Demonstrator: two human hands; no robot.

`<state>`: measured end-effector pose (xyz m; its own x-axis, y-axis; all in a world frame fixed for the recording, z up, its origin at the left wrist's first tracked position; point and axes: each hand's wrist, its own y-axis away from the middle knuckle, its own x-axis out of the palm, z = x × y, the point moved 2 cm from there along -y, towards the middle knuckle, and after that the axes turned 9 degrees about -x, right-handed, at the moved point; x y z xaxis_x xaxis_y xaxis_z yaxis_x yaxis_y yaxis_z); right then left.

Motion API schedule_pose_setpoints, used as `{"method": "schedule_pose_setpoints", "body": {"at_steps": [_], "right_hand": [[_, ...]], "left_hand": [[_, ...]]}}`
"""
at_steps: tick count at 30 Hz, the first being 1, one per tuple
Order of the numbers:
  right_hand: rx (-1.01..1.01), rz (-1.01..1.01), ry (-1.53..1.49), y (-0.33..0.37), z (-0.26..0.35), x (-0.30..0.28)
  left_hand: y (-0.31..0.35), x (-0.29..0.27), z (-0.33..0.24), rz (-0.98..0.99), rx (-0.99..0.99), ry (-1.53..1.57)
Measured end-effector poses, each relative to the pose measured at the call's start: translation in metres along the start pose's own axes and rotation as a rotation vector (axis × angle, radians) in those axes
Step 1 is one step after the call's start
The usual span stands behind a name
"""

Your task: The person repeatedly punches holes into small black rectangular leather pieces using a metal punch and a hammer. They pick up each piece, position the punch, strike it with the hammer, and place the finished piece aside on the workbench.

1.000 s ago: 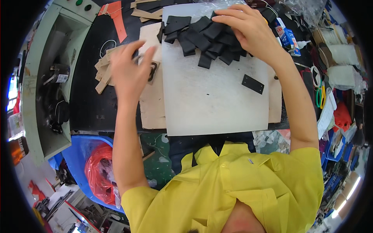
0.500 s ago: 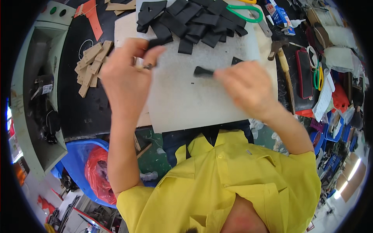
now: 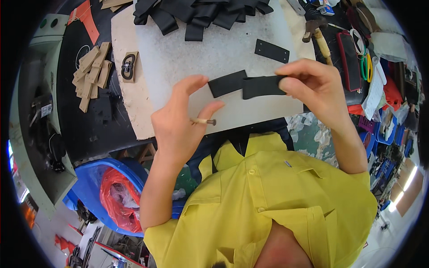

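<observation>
Head view: above the pale board (image 3: 178,62), the right hand (image 3: 319,85) pinches one black strip (image 3: 264,86) by its right end, overlapping a second strip (image 3: 227,84). The left hand (image 3: 176,114), thumb and forefinger parted beside that one, contact unclear, has a slim tool (image 3: 202,121) tucked inside. The strips look light and pliable, best gripped by their ends. A punched black piece (image 3: 271,50) and strip heap (image 3: 192,13) crowd the board's far side; a hammer (image 3: 321,42) lies to its right.
</observation>
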<state>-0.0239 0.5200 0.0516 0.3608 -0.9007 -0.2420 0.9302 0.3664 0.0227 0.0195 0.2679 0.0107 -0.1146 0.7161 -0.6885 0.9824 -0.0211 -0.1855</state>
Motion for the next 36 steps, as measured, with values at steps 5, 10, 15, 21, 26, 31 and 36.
{"method": "schedule_pose_setpoints", "body": {"at_steps": [5,10,15,21,26,31,36], "right_hand": [[0.177,0.155,0.015,-0.027,-0.009,0.023],[0.166,0.196,0.163,-0.035,-0.016,0.028],[0.119,0.207,0.207,-0.038,-0.018,0.031],[-0.392,0.195,0.745,-0.032,-0.001,0.031],[-0.661,0.203,0.561,-0.017,-0.024,0.029],[-0.558,0.154,0.501,-0.011,-0.026,0.031],[-0.563,0.134,0.482,-0.011,-0.029,0.032]], "left_hand": [[0.007,0.008,-0.005,-0.009,0.007,-0.018],[0.007,0.009,-0.002,-0.048,0.051,0.057],[0.008,0.01,0.001,-0.044,0.076,0.109],[0.005,0.01,0.0,0.041,0.145,0.008],[-0.001,0.003,-0.009,0.108,0.111,-0.038],[0.001,0.003,-0.005,0.116,0.137,-0.029],[-0.002,0.003,-0.003,0.127,0.15,-0.01]]}}
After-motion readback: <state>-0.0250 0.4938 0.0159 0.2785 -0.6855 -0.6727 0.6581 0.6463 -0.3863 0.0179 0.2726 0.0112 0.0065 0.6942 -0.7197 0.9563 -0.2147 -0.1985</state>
